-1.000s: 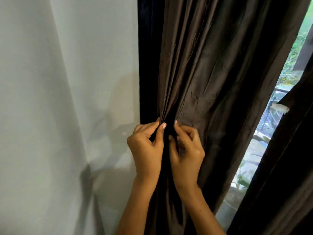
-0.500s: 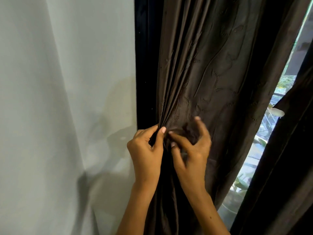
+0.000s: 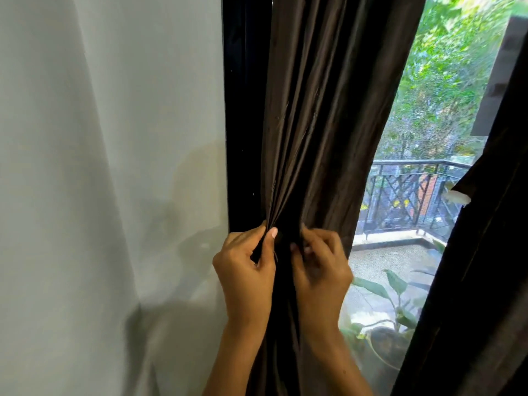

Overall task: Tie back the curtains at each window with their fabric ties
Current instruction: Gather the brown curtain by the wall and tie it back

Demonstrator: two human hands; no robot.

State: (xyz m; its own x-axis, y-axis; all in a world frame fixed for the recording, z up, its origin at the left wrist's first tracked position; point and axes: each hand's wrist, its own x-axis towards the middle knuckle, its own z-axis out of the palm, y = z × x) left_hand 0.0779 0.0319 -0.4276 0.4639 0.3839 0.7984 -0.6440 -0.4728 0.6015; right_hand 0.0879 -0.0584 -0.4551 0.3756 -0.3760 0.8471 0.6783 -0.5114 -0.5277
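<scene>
I stood in a lived-in room of a home, facing a plain pale wall (image 3: 108,167) that met a dark-framed window (image 3: 245,110) hung with long brown curtains (image 3: 323,124). Through the glass (image 3: 405,212) I saw a balcony with a black metal railing (image 3: 405,192), a potted plant (image 3: 388,332) and dense green trees (image 3: 445,81).

Counted: two hands, left hand (image 3: 245,270) and right hand (image 3: 321,271); two dark curtains, left curtain (image 3: 323,110) and right curtain (image 3: 480,281); one window (image 3: 423,138); one balcony railing (image 3: 405,195).
</scene>
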